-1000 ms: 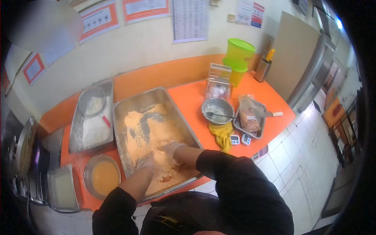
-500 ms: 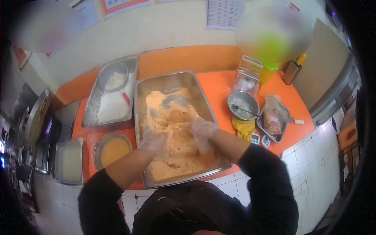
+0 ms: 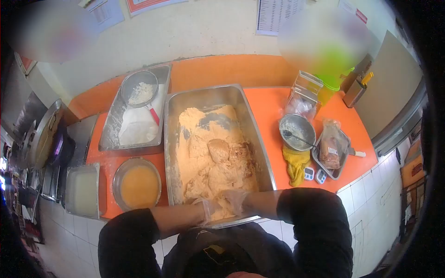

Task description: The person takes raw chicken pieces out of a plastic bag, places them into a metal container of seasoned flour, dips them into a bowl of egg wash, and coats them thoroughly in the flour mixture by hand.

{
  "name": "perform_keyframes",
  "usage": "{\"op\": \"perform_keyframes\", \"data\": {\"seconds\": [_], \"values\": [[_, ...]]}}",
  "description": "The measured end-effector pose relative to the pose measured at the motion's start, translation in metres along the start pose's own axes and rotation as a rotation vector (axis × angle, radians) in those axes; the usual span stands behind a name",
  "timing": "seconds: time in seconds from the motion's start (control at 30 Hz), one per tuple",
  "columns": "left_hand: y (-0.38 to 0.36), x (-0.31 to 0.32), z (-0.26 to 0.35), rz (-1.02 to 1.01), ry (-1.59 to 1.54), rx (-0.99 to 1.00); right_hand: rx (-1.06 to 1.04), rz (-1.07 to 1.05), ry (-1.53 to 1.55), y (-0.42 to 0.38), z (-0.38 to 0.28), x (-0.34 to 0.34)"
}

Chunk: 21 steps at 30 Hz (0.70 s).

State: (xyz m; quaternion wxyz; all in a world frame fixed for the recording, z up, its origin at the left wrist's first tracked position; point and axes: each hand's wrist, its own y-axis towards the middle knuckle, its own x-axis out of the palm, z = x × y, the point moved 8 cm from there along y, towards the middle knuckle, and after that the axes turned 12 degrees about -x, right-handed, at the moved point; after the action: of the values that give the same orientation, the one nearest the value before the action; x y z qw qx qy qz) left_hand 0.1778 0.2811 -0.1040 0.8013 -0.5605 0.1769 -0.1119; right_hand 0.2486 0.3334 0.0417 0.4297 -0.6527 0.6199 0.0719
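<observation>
— Where are your hands?

— Both are gloved and sunk into the orange breading flour [image 3: 204,139] at the near end of the large steel pan [image 3: 250,116]. Your left hand [image 3: 208,209] and right hand [image 3: 234,201] sit side by side, almost touching, fingers buried; whether they are clenched on anything or lie loose cannot be told.

— And the coated pieces?

— Floured lumps [image 3: 220,150] lie in the middle of the pan, beyond your hands.

— What surrounds the pan?

— Left of it, on the orange worktop [image 3: 269,99], a bowl of yellow batter [image 3: 137,185] sits near the front, and a tray of white flour [image 3: 134,127] with a round sieve [image 3: 139,90] lies behind that. Right of the pan stand a small steel bowl with a spoon [image 3: 296,132], a yellow cloth [image 3: 295,162], two small timers [image 3: 314,175] and a tray of bagged meat [image 3: 330,153].
</observation>
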Motion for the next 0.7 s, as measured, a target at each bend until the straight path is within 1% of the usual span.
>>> {"op": "perform_keyframes", "data": {"seconds": [0.03, 0.07, 0.13, 0.17, 0.23, 0.33, 0.37, 0.4, 0.43, 0.47, 0.5, 0.53, 0.57, 0.6, 0.63, 0.67, 0.7], "values": [[-0.002, -0.010, 0.000, 0.015, -0.062, 0.024, -0.024, 0.066, 0.057, -0.003, 0.002, -0.003], [-0.004, -0.022, 0.000, 0.028, -0.128, 0.050, -0.124, 0.231, 0.309, -0.005, 0.001, -0.007], [-0.019, -0.053, 0.009, 0.083, -0.280, 0.109, 0.099, 0.483, 0.961, -0.006, 0.033, -0.012], [-0.037, -0.066, 0.024, 0.082, -0.351, 0.184, 0.225, 0.603, 1.285, -0.008, 0.046, -0.011], [-0.117, -0.097, 0.049, 0.298, -0.622, -0.086, 0.266, 0.241, -0.222, -0.017, 0.025, -0.065], [-0.111, -0.127, 0.064, 0.327, 0.092, 0.006, 0.485, 0.406, 0.049, -0.048, 0.024, -0.090], [-0.113, -0.126, 0.065, 0.383, 0.232, -0.009, 0.435, 0.170, -0.136, -0.036, 0.038, -0.072], [-0.122, -0.118, 0.069, 0.439, 0.372, -0.025, 0.380, -0.066, -0.320, -0.021, 0.068, -0.042], [-0.130, -0.111, 0.074, 0.492, 0.512, -0.043, 0.377, -0.089, -0.348, -0.020, 0.072, -0.030], [-0.134, -0.099, 0.083, 0.419, 0.621, 0.030, 0.373, -0.112, -0.376, -0.019, 0.075, -0.018], [-0.138, -0.087, 0.093, 0.345, 0.727, 0.104, 0.420, 0.082, -0.253, -0.027, 0.061, -0.023], [-0.123, -0.080, 0.093, 0.213, 0.557, 0.113, 0.463, 0.277, -0.129, -0.033, 0.052, -0.029], [-0.108, -0.073, 0.093, 0.082, 0.385, 0.105, 0.525, 0.264, -0.095, -0.017, 0.065, -0.021], [-0.046, -0.071, 0.085, -0.103, -0.063, 0.030, 0.585, 0.252, -0.062, 0.011, 0.088, -0.011], [0.001, -0.064, 0.079, -0.290, -0.514, -0.043, 0.644, 0.238, -0.033, 0.026, 0.100, -0.005], [0.022, -0.085, 0.087, 0.029, -0.113, 0.265, 0.590, 0.220, -0.145, 0.030, 0.085, -0.015], [0.026, -0.098, 0.091, 0.350, 0.302, 0.553, 0.537, 0.203, -0.250, 0.029, 0.064, -0.026]]}}
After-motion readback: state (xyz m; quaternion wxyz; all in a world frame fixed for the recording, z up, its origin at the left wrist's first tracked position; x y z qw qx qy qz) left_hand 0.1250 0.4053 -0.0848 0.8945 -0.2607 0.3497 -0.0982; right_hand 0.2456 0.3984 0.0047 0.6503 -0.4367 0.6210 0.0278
